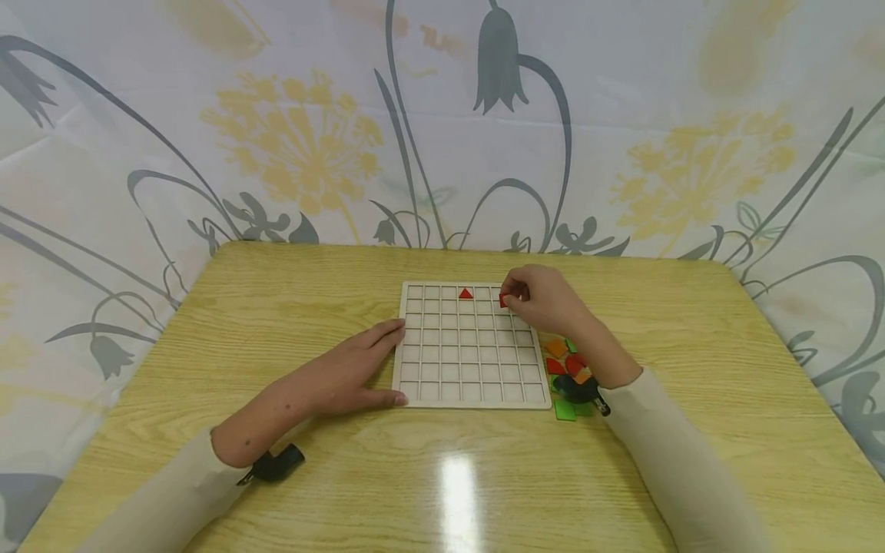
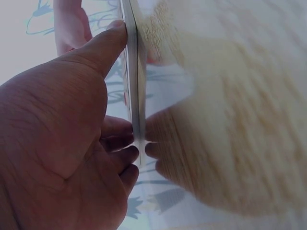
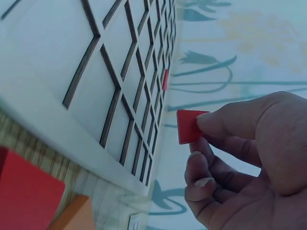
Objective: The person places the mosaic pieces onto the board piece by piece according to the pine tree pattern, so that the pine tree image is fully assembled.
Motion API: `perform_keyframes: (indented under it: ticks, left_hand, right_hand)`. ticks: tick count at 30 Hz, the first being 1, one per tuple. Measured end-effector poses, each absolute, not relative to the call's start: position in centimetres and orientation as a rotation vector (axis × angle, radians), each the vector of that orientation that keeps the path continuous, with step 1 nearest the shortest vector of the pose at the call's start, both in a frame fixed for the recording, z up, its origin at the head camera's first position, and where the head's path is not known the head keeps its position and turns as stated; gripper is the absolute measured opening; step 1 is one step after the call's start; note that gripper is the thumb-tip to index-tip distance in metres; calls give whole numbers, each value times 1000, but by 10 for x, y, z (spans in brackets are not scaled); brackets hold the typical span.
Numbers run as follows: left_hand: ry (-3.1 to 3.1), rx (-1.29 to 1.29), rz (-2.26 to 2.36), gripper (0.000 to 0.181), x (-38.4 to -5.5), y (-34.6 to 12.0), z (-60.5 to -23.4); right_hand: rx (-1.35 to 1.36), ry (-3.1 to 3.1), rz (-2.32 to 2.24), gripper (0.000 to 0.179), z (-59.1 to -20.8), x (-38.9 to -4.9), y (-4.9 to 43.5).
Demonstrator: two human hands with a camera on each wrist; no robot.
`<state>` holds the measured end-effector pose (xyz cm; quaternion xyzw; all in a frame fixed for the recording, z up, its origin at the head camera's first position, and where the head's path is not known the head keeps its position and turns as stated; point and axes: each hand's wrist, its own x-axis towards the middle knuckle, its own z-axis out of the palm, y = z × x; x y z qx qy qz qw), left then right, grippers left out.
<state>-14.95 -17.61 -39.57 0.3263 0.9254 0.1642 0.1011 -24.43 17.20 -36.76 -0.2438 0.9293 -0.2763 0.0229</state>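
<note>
A pale wooden grid board [image 1: 398, 369] lies flat on the table, its square cells divided by thin ridges. One red triangle [image 1: 465, 293] sits in a top-row cell near the middle. Over the board's far right corner, my right hand [image 1: 549, 299] pinches a red square tile [image 3: 188, 126] between thumb and fingertips. In the right wrist view that tile is apart from the board. My left hand [image 1: 346, 374] rests along the board's left edge, thumb and fingertips touching it, the fingers fairly straight. From the left wrist view, the left thumb [image 2: 108, 45] lies against the board's rim.
Right of the board lies a loose pile of red, orange and green tiles, among them a green square [image 1: 565, 410] and an orange piece [image 1: 556, 348]. The right wrist's black camera [image 1: 577, 389] partly covers the pile. A flower-patterned cloth [image 1: 442, 153] stands behind the wooden table [image 1: 332, 491].
</note>
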Motion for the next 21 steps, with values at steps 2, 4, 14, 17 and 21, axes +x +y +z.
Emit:
perform_keyframes:
  ticks: [2,4,14,17,21]
  left_hand:
    - [2735,962,481,106,-150,-176,-396]
    - [2738,960,476,106,-150,-176,-396]
    - [2754,982,467,104,-151,-176,-397]
    - [2758,989,468,103,-151,-176,-396]
    - [2768,1000,471,102,-151,-176,-395]
  right_hand:
    - [-747,2864,-865,9,-368,-245,169]
    - [-739,2854,-865,8,-369,-246,167]
    - [-716,2812,-896,8,-373,-253,158]
    - [-702,2800,-900,8,-375,-255,156]
    - [-688,2805,-894,8,-379,-257,153]
